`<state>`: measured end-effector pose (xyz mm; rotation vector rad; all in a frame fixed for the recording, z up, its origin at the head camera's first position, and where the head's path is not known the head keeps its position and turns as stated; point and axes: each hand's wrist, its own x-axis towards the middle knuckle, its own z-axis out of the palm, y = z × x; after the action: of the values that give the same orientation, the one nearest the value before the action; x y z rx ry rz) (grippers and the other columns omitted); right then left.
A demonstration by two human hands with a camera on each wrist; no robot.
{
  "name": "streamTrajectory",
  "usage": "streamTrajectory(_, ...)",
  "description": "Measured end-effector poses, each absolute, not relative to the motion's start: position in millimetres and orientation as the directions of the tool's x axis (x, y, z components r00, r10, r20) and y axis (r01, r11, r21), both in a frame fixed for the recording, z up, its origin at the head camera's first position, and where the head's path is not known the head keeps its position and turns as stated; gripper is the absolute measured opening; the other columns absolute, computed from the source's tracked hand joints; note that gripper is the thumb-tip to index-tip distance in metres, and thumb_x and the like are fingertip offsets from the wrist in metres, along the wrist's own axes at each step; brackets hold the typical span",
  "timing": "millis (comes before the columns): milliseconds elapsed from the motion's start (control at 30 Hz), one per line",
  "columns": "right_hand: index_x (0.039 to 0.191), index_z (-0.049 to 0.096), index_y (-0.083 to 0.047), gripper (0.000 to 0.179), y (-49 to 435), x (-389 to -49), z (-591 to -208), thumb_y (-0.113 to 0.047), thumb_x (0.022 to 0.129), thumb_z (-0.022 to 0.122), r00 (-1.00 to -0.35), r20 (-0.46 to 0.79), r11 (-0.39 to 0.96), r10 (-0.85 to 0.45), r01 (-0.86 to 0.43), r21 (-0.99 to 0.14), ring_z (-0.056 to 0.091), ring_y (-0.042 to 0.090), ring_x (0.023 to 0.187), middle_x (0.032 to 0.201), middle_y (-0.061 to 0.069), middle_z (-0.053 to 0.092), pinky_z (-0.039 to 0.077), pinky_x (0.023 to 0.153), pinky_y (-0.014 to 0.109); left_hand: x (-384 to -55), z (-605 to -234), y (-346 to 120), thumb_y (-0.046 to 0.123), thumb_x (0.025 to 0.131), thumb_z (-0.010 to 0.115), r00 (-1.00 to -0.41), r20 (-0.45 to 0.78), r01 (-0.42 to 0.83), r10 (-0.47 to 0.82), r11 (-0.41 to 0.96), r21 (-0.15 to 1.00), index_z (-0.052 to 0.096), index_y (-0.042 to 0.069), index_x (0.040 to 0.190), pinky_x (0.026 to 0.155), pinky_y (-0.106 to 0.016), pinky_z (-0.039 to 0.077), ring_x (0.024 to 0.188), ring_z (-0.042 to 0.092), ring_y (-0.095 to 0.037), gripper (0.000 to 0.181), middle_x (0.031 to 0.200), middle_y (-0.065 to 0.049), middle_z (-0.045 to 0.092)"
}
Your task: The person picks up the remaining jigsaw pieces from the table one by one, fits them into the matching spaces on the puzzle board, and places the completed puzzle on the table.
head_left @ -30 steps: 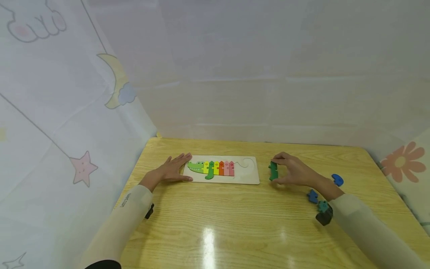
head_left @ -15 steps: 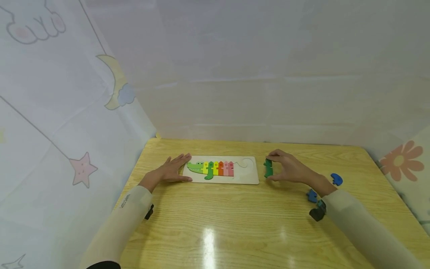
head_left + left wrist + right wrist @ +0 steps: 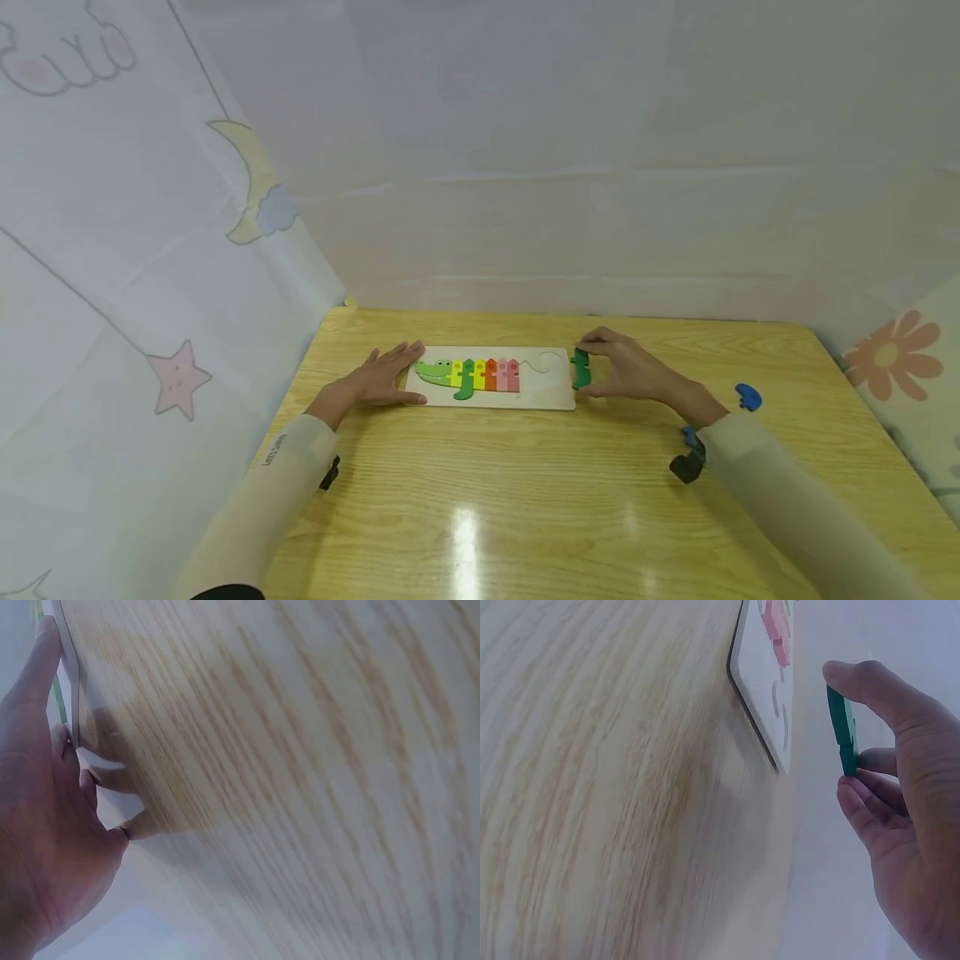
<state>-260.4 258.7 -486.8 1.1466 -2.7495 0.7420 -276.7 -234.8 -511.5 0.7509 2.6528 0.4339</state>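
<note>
A pale wooden puzzle board (image 3: pixel 551 392) lies near the table's back, with a crocodile (image 3: pixel 433 372) of joined colored pieces, green head at the left and pink pieces at its right end. An outlined curl marks the board's bare right part. My left hand (image 3: pixel 375 379) rests with spread, fairly straight fingers at the board's left edge; the left wrist view shows the same hand (image 3: pixel 56 817) against the edge. My right hand (image 3: pixel 633 368) pinches a dark green puzzle piece (image 3: pixel 582 369) between thumb and fingertips. In the right wrist view this piece (image 3: pixel 842 727) is raised above the table.
A blue curved puzzle piece (image 3: pixel 748 397) lies on the table to the right. Another blue piece (image 3: pixel 688 435) shows partly beside the right wrist's black camera (image 3: pixel 687 463). White printed cloth stands behind and beside the wooden table (image 3: pixel 555 500).
My right hand has moved left with the green puzzle piece, up to the board's right edge. The teal piece by the right wrist is now covered. My left hand stays put.
</note>
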Motion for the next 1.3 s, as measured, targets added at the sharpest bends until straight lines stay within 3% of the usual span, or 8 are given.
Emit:
streamTrajectory(233, 0.137, 0.065, 0.011, 0.076, 248, -263, -485, -0.027, 0.079, 0.097, -0.725, 0.216, 0.590, -0.654, -0.668, -0.454, 0.064, 0.038, 0.116, 0.131, 0.021, 0.061, 0.058, 0.093, 0.056, -278, -515, -237, 0.064, 0.095, 0.070, -0.796, -0.231, 0.453, 0.560, 0.804, 0.385, 0.015, 0.012, 0.172, 0.125, -0.072, 0.002, 0.164, 0.009, -0.036, 0.108, 0.178, -0.010, 0.011)
streamTrajectory(1300, 0.137, 0.065, 0.011, 0.076, 214, -273, -489, -0.029, 0.080, 0.095, -0.701, 0.226, 0.554, -0.676, -0.686, -0.471, 0.064, 0.037, 0.116, 0.131, 0.022, 0.062, 0.058, 0.096, 0.054, -276, -512, -235, 0.065, 0.093, 0.071, -0.805, -0.216, 0.452, 0.553, 0.807, 0.380, 0.021, 0.012, 0.171, 0.125, -0.074, 0.005, 0.164, 0.013, -0.037, 0.107, 0.178, -0.011, 0.016)
